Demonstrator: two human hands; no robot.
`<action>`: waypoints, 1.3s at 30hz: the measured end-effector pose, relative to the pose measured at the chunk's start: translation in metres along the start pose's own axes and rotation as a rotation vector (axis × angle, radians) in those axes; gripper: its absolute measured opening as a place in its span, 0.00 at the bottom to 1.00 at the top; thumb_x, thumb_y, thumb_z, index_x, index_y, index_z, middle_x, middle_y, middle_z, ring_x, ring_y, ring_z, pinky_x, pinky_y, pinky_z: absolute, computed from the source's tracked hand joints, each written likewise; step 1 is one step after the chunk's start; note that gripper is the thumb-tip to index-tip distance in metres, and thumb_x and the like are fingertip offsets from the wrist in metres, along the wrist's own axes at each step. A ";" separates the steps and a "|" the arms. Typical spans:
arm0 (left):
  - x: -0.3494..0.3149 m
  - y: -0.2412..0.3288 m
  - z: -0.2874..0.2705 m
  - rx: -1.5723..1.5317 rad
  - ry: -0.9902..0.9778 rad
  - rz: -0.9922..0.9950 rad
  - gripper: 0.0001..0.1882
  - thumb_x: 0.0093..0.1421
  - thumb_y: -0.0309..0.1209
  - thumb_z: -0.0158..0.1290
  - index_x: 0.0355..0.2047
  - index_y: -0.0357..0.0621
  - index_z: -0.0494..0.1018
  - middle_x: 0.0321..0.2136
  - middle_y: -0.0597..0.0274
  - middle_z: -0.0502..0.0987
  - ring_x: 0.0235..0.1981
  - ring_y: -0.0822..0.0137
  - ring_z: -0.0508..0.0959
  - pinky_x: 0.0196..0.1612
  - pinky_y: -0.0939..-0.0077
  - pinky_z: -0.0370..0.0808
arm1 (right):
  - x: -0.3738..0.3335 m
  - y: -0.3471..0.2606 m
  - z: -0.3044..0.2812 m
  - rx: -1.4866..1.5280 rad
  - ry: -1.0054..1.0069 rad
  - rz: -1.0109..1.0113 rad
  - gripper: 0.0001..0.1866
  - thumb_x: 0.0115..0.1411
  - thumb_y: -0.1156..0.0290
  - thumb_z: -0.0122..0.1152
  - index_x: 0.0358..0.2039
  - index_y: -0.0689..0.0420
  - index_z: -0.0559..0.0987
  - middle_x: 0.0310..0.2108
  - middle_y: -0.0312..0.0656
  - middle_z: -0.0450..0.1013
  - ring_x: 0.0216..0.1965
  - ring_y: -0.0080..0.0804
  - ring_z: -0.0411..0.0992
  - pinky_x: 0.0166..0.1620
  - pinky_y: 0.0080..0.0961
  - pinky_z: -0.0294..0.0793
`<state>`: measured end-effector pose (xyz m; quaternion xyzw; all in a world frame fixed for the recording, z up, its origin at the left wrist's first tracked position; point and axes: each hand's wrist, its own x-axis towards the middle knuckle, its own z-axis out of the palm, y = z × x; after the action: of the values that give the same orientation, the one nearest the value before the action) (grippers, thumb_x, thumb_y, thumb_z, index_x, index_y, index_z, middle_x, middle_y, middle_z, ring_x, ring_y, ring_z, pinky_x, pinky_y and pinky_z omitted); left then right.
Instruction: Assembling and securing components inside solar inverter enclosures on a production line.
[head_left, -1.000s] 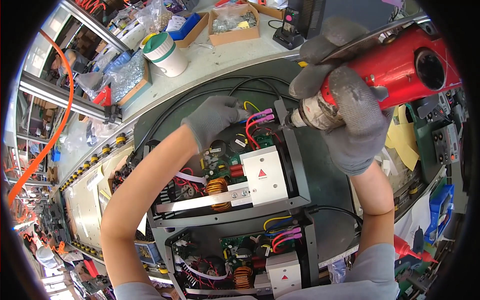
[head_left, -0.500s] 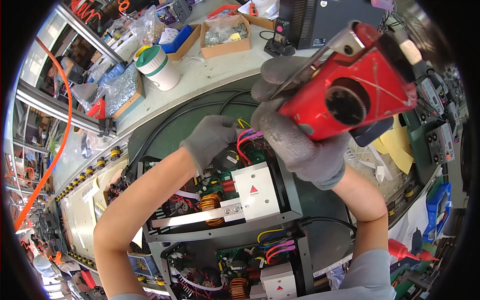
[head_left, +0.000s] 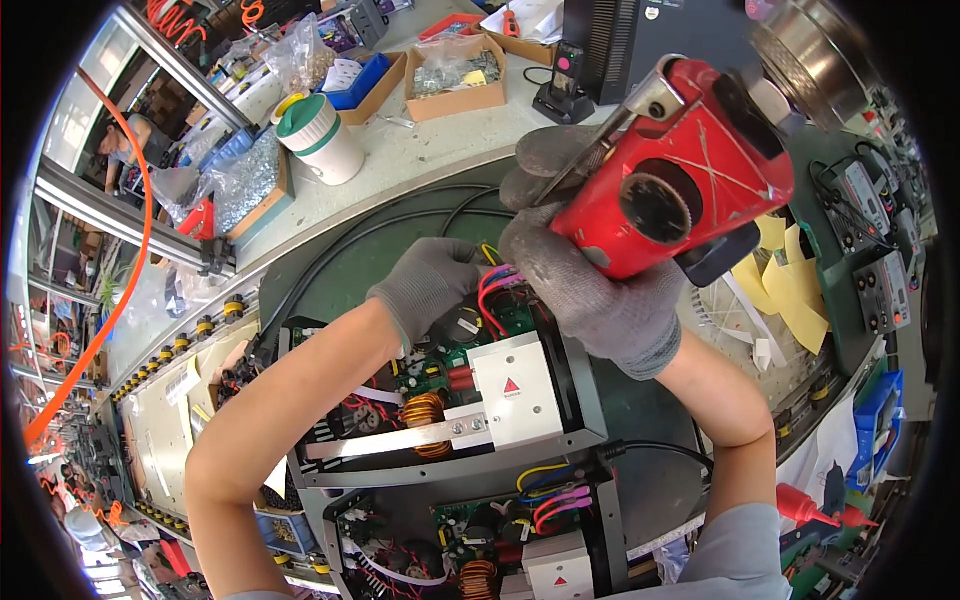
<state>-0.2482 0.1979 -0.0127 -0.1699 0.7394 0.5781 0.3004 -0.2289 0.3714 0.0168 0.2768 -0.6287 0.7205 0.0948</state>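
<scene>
Leftmost, one white tub with a green lid [head_left: 318,135] stands on the pale bench, and behind it sit three shallow boxes of small parts: one blue tray [head_left: 362,82] and two cardboard boxes [head_left: 458,78]. Nearer the person, two open metal chassis lie on the green mat, one above the other: the upper chassis [head_left: 450,410] under the hands and a second chassis [head_left: 480,550] at the lower edge. Each shows one copper coil, one white block with a red triangle, and a bundle of coloured wires. The person's left hand [head_left: 432,290], in a grey glove, reaches down into the upper chassis with fingers curled among the wires at its back end; whether it pinches anything cannot be told. To its right, the right hand [head_left: 590,290], also grey-gloved, is wrapped tightly around one red power screwdriver [head_left: 675,190], held above the same corner of the upper chassis. Further right lie several yellow paper slips [head_left: 775,290] and two grey meter-like units [head_left: 870,240].
</scene>
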 end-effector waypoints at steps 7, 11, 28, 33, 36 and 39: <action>0.004 -0.002 0.002 -0.026 0.022 0.105 0.07 0.55 0.28 0.56 0.31 0.36 0.74 0.21 0.64 0.74 0.15 0.77 0.71 0.16 0.84 0.70 | 0.016 0.008 0.010 -0.090 0.162 -0.264 0.14 0.41 0.70 0.67 0.31 0.57 0.77 0.20 0.34 0.74 0.20 0.22 0.73 0.25 0.20 0.72; 0.004 -0.001 0.004 -0.019 0.035 0.243 0.09 0.55 0.29 0.56 0.33 0.36 0.74 0.23 0.63 0.74 0.18 0.76 0.72 0.19 0.82 0.71 | 0.020 0.004 0.014 -0.099 0.121 -0.321 0.15 0.41 0.71 0.67 0.32 0.58 0.76 0.22 0.37 0.75 0.21 0.24 0.73 0.27 0.21 0.72; 0.028 0.001 0.013 -0.010 0.100 0.785 0.15 0.54 0.33 0.57 0.39 0.37 0.74 0.32 0.60 0.76 0.29 0.71 0.75 0.32 0.76 0.74 | 0.038 0.007 0.028 -0.325 0.007 -0.282 0.20 0.41 0.68 0.67 0.36 0.58 0.73 0.24 0.46 0.74 0.25 0.43 0.75 0.30 0.30 0.75; 0.021 -0.009 -0.009 -0.002 0.114 0.945 0.16 0.54 0.34 0.57 0.40 0.37 0.74 0.34 0.59 0.77 0.33 0.69 0.76 0.36 0.75 0.75 | 0.042 0.012 0.033 -0.426 0.086 -0.510 0.15 0.37 0.69 0.69 0.27 0.55 0.75 0.20 0.38 0.72 0.19 0.35 0.72 0.24 0.26 0.70; 0.024 -0.010 -0.006 0.000 0.122 1.043 0.18 0.54 0.34 0.57 0.41 0.37 0.73 0.36 0.59 0.77 0.35 0.68 0.76 0.38 0.74 0.76 | 0.041 0.010 0.031 -0.384 0.004 -0.447 0.17 0.39 0.67 0.68 0.30 0.57 0.74 0.22 0.43 0.72 0.22 0.42 0.72 0.26 0.30 0.72; 0.037 -0.016 -0.013 0.105 0.035 0.862 0.21 0.53 0.32 0.57 0.47 0.40 0.71 0.42 0.53 0.75 0.42 0.65 0.76 0.46 0.72 0.73 | 0.038 0.004 0.028 -0.387 -0.021 -0.421 0.20 0.41 0.67 0.66 0.35 0.59 0.72 0.25 0.48 0.73 0.26 0.46 0.74 0.29 0.32 0.75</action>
<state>-0.2699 0.1842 -0.0467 0.1601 0.7762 0.6092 0.0272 -0.2540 0.3356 0.0345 0.3854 -0.6843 0.5486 0.2868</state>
